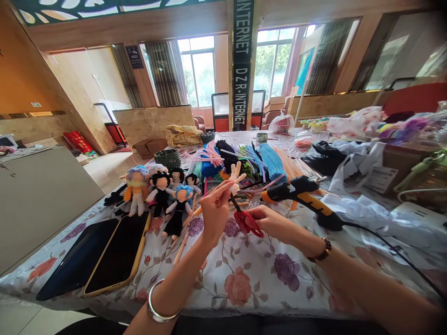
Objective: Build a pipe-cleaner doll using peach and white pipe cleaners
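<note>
My left hand (pixel 214 209) is raised above the table, its fingers pinched on a pale peach pipe-cleaner piece (pixel 237 173) with several prongs sticking up. Red-handled scissors (pixel 247 222) are gripped in my right hand (pixel 267 222), their dark blades pointing up and left at the base of that piece. The fingers partly cover where blades and piece meet, so I cannot tell if they touch. To the left of my left hand, several small pipe-cleaner dolls (pixel 160 193) stand close together, with black, blue or lilac hair.
A black-and-orange glue gun (pixel 307 200) stands right of my hands, its cord trailing right. Bundles of coloured pipe cleaners (pixel 268 160) lie behind. A yellow-cased phone (pixel 118 253) and a dark flat slab (pixel 78 256) lie front left. White ribbon-like material (pixel 370 214) is heaped at right.
</note>
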`<state>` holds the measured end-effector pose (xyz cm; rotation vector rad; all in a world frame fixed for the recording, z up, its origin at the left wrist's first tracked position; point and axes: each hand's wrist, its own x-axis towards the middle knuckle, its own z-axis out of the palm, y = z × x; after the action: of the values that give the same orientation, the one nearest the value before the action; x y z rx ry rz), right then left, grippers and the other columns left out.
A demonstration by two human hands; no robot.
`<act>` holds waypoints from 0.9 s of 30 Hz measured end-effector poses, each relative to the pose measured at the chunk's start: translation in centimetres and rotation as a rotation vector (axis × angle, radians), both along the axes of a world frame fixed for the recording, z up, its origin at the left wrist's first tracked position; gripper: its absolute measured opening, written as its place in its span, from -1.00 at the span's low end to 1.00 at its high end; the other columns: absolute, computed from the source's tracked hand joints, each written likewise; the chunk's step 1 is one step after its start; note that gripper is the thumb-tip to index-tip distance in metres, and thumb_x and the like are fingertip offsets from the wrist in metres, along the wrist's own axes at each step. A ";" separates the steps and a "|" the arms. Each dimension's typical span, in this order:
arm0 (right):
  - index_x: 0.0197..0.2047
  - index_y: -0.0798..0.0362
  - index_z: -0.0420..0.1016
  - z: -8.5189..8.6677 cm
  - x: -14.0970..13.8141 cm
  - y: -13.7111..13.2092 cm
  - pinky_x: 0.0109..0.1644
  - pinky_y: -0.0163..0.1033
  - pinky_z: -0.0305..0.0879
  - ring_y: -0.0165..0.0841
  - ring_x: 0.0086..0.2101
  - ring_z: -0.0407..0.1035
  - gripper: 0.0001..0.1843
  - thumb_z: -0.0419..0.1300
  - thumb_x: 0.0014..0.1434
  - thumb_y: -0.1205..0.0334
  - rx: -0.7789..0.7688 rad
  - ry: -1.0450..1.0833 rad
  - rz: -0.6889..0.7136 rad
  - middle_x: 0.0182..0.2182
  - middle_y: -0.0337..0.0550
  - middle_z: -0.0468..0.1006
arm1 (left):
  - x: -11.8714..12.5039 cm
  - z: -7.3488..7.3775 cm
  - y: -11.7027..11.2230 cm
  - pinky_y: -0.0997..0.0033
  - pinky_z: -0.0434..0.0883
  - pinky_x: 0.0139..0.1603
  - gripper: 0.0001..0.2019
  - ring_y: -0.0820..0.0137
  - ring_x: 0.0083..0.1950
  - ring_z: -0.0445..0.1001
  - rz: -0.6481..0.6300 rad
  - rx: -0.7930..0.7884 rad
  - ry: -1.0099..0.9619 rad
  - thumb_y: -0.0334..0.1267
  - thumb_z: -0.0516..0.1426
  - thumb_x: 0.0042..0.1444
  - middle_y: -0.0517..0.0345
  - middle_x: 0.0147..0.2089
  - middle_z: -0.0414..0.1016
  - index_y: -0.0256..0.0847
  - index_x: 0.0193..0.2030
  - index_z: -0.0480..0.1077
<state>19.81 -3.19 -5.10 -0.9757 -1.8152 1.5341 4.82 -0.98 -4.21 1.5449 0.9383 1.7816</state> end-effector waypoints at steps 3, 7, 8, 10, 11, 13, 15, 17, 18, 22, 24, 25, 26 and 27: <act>-0.52 0.11 0.28 0.2 -0.1 -0.1 -0.52 -0.32 -0.11 -0.49 -0.55 0.02 -0.65 0.12 0.08 -0.01 0.011 -0.023 -0.014 -0.56 -0.23 0.30 | 0.0 0.0 0.1 0.23 0.43 0.08 -0.82 0.24 0.00 0.53 0.003 -0.007 0.001 -0.30 0.16 0.05 0.04 -0.09 0.59 -0.20 -0.23 0.58; -0.52 0.12 0.28 0.3 -0.2 -0.1 -0.52 -0.31 -0.12 -0.51 -0.57 0.01 -0.67 0.08 0.12 0.05 0.027 -0.046 -0.027 -0.56 -0.23 0.30 | 0.0 0.1 0.1 0.20 0.43 0.10 -0.83 0.22 0.01 0.52 -0.002 -0.024 -0.029 -0.31 0.18 0.04 0.01 -0.09 0.59 -0.21 -0.24 0.58; -0.53 0.12 0.27 0.2 -0.2 -0.1 -0.52 -0.31 -0.13 -0.52 -0.57 0.00 -0.68 0.07 0.13 0.07 0.032 -0.051 -0.028 -0.56 -0.23 0.29 | 0.0 0.1 0.1 0.20 0.42 0.10 -0.82 0.23 0.01 0.52 -0.003 -0.027 -0.034 -0.31 0.17 0.04 0.01 -0.09 0.59 -0.22 -0.24 0.58; -0.53 0.11 0.25 0.1 -0.1 0.0 -0.53 -0.31 -0.13 -0.52 -0.58 -0.02 -0.68 0.06 0.14 0.09 0.037 -0.041 -0.024 -0.56 -0.25 0.27 | 0.0 0.1 0.1 0.21 0.42 0.11 -0.82 0.23 0.02 0.52 -0.002 -0.029 -0.030 -0.31 0.17 0.04 0.02 -0.08 0.59 -0.22 -0.23 0.58; -0.53 0.11 0.24 0.0 -0.1 0.0 -0.53 -0.31 -0.13 -0.53 -0.58 -0.02 -0.68 0.06 0.15 0.08 0.036 -0.025 -0.013 -0.56 -0.26 0.27 | 0.0 0.2 0.0 0.23 0.42 0.10 -0.82 0.24 0.02 0.52 0.001 -0.028 -0.022 -0.31 0.16 0.05 0.02 -0.08 0.58 -0.23 -0.23 0.57; -0.49 0.11 0.25 -0.3 0.1 0.2 -0.52 -0.32 -0.11 -0.53 -0.57 0.00 -0.64 0.06 0.18 0.01 0.033 0.020 0.032 -0.54 -0.26 0.27 | -0.1 0.2 0.0 0.27 0.43 0.08 -0.81 0.26 0.01 0.52 0.010 -0.025 -0.006 -0.32 0.15 0.05 0.03 -0.07 0.58 -0.23 -0.23 0.57; -0.46 0.12 0.27 -0.6 0.1 0.3 -0.50 -0.33 -0.09 -0.53 -0.54 0.02 -0.60 0.06 0.19 -0.07 0.041 0.072 0.077 -0.51 -0.25 0.28 | -0.1 0.3 0.1 0.29 0.44 0.07 -0.81 0.27 0.00 0.52 0.024 -0.027 -0.006 -0.32 0.15 0.05 0.03 -0.07 0.58 -0.23 -0.24 0.57; -0.44 0.12 0.27 -0.8 0.1 0.5 -0.48 -0.34 -0.07 -0.52 -0.51 0.04 -0.57 0.07 0.19 -0.11 0.057 0.112 0.099 -0.50 -0.25 0.28 | -0.2 0.4 0.2 0.29 0.43 0.06 -0.82 0.28 0.00 0.52 0.046 -0.030 -0.020 -0.33 0.15 0.05 0.03 -0.08 0.58 -0.23 -0.26 0.57; -0.44 0.12 0.27 -0.8 0.1 0.5 -0.47 -0.34 -0.05 -0.52 -0.50 0.05 -0.56 0.08 0.18 -0.12 0.066 0.124 0.103 -0.50 -0.25 0.27 | -0.2 0.4 0.2 0.30 0.43 0.07 -0.83 0.29 0.01 0.52 0.058 -0.025 -0.025 -0.32 0.15 0.05 0.04 -0.07 0.58 -0.23 -0.27 0.57; -0.42 0.14 0.32 -0.3 0.2 0.7 -0.40 -0.33 0.01 -0.49 -0.45 0.11 -0.52 0.12 0.13 -0.18 0.048 0.143 0.095 -0.48 -0.23 0.30 | -0.4 0.5 0.5 0.34 0.44 0.03 -0.84 0.32 0.00 0.51 0.115 0.005 -0.027 -0.30 0.14 0.06 0.04 -0.08 0.57 -0.22 -0.28 0.55; -0.38 0.14 0.35 0.0 0.3 0.7 -0.40 -0.33 0.02 -0.48 -0.44 0.15 -0.50 0.15 0.09 -0.20 0.010 0.138 0.052 -0.46 -0.22 0.33 | -0.4 0.5 0.6 0.35 0.44 -0.01 -0.84 0.32 -0.01 0.50 0.131 -0.001 -0.026 -0.29 0.15 0.07 0.05 -0.08 0.57 -0.21 -0.26 0.55; -0.37 0.14 0.36 0.0 0.4 0.7 -0.41 -0.34 0.01 -0.48 -0.44 0.15 -0.50 0.15 0.08 -0.21 -0.008 0.135 0.027 -0.45 -0.21 0.34 | -0.4 0.4 0.7 0.36 0.45 -0.03 -0.84 0.32 -0.01 0.50 0.133 -0.006 -0.027 -0.28 0.15 0.07 0.05 -0.09 0.57 -0.21 -0.24 0.54; -0.36 0.14 0.36 0.1 0.4 0.7 -0.42 -0.34 0.00 -0.48 -0.45 0.15 -0.50 0.16 0.08 -0.21 -0.017 0.137 0.008 -0.46 -0.22 0.34 | -0.4 0.4 0.7 0.36 0.45 -0.04 -0.84 0.32 -0.01 0.50 0.131 -0.010 -0.029 -0.27 0.16 0.07 0.05 -0.09 0.57 -0.21 -0.24 0.54; -0.36 0.14 0.35 0.0 0.4 0.7 -0.43 -0.34 -0.01 -0.50 -0.46 0.14 -0.51 0.16 0.08 -0.20 -0.018 0.145 -0.004 -0.47 -0.23 0.33 | -0.4 0.3 0.8 0.35 0.45 -0.04 -0.83 0.32 -0.01 0.50 0.127 -0.011 -0.031 -0.26 0.16 0.06 0.05 -0.09 0.57 -0.21 -0.24 0.54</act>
<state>20.22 -2.52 -5.06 -0.8522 -1.7008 1.5790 4.38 -0.16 -3.89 1.4754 1.0497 1.8795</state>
